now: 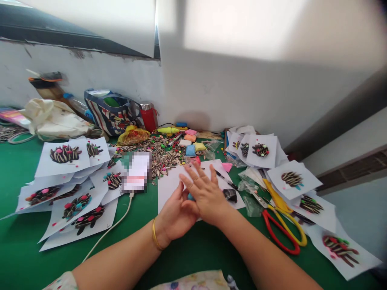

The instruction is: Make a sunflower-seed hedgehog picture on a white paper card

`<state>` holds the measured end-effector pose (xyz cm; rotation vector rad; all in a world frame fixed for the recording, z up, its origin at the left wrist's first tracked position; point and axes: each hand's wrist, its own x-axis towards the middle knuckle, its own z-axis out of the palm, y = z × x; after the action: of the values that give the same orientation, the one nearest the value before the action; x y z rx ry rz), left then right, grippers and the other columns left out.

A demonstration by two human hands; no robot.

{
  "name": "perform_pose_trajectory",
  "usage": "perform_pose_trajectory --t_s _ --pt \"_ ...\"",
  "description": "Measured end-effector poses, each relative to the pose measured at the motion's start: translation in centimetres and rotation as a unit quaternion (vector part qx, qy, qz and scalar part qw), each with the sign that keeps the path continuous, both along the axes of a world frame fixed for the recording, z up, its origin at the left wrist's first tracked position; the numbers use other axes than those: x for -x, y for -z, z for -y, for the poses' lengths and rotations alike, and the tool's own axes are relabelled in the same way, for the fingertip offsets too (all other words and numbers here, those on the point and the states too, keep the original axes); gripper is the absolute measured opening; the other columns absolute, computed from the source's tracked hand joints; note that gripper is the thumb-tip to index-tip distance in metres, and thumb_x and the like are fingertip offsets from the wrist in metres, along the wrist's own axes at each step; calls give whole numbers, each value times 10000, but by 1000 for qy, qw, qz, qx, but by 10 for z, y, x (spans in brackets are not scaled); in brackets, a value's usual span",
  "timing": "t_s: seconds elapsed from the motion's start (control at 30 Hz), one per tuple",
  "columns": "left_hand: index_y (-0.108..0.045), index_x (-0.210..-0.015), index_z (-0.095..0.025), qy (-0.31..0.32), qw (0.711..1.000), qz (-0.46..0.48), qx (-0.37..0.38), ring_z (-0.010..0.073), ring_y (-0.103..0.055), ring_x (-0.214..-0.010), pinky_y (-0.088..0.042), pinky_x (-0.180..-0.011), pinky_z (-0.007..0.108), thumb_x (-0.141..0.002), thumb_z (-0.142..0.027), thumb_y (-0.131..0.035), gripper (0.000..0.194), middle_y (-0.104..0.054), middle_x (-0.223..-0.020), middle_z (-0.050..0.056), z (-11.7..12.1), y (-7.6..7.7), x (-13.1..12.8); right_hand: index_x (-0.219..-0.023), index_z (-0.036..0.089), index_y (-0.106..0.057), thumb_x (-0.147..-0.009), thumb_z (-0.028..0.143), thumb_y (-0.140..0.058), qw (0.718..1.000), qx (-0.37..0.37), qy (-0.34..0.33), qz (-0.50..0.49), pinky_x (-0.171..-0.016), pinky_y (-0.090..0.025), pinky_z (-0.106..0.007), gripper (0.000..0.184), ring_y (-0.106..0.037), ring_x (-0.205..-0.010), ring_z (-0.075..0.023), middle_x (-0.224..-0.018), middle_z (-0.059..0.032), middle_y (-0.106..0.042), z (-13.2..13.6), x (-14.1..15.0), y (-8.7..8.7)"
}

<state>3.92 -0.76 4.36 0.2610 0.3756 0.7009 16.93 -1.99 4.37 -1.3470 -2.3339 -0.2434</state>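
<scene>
My left hand [177,213] is held palm up over the sheet of white paper [171,181], a gold bangle at its wrist. My right hand [205,193] lies flat across it, fingers stretched out and spread. A small bit of blue clay [190,196] shows in the gap between the two hands, and most of it is hidden. On the same paper are a black lump [230,195] in clear wrap and a black pen [225,179]. Blocks of coloured clay, with a blue one [190,151] and a yellow one [200,146], lie just beyond the paper.
Striped sunflower seeds [163,155] are heaped behind the paper. Cards with seed pictures [65,155] pile up at left, more cards [292,179] at right. Red-and-yellow scissors [281,225] lie right of my hands. A blurred-out phone [135,173] trails a white cable [119,221].
</scene>
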Motion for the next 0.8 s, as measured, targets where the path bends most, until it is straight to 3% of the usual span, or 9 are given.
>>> perform_pose_trajectory --t_s 0.07,0.17,0.27,0.33,0.47,0.57,0.67,0.8 --pt "-554 -1296 -189 17 999 29 0 191 -635 -1082 -453 -977 309 -984 -443 -371 442 -611 -1279 103 -1 -4 4 -1491 226 -323 -910 667 -355 999 16 37 -7 -1134 -4 -662 730 -91 -1471 -348 -1586 -84 -241 -10 -19 1" --pt "-561 -1246 -104 15 999 47 18 228 -603 -1156 -439 -1029 345 -979 -409 -401 436 -622 -1238 158 -7 -7 9 -1502 213 -287 -932 648 -308 997 41 49 -38 -1137 -105 -618 717 -103 -1471 -327 -1579 -92 -262 -14 -41 0" --pt "-572 -1192 -81 3 999 39 31 266 -543 -1252 -385 -1102 386 -956 -282 -475 325 -626 -1231 168 -10 -7 12 -1413 219 -441 -975 528 -335 992 72 85 -65 -1110 -240 -526 547 -321 -1391 -293 -1479 -110 -438 -11 -59 -5" --pt "-567 -1190 -87 -12 1000 16 16 264 -527 -1275 -391 -1107 378 -930 -161 -508 277 -623 -1252 163 -10 -6 12 -1159 222 -642 -923 514 -492 985 109 122 -57 -1013 -355 -457 405 -518 -1194 -277 -1265 -113 -611 -8 -72 -8" --pt "-588 -1158 -102 -44 997 -65 -7 224 -642 -1128 -536 -938 292 -939 -152 -525 233 -670 -1184 148 -13 -3 14 -825 239 -707 -792 401 -694 960 214 174 39 -877 -383 -451 165 -584 -981 -274 -962 -56 -683 -4 -95 -12" --pt "-628 -1061 -107 -47 993 -109 -4 155 -723 -856 -587 -721 221 -961 -245 -514 205 -724 -1003 111 -15 0 15 -718 227 -701 -790 282 -681 954 220 189 79 -855 -376 -458 93 -588 -931 -269 -868 -53 -679 -3 -101 -11" --pt "-641 -1005 -118 -54 991 -120 -16 140 -720 -824 -579 -715 213 -944 -229 -543 160 -727 -973 96 -14 2 13 -874 231 -714 -850 313 -628 976 142 166 22 -889 -389 -482 121 -593 -984 -277 -969 -70 -691 -1 -91 -12" --pt "-627 -1126 -142 -52 994 -78 -58 188 -645 -1099 -506 -944 284 -921 -179 -572 216 -673 -1184 108 -9 2 8 -1242 205 -595 -937 363 -504 994 13 55 -89 -1065 -334 -492 355 -527 -1203 -262 -1283 -112 -610 6 -53 -11"
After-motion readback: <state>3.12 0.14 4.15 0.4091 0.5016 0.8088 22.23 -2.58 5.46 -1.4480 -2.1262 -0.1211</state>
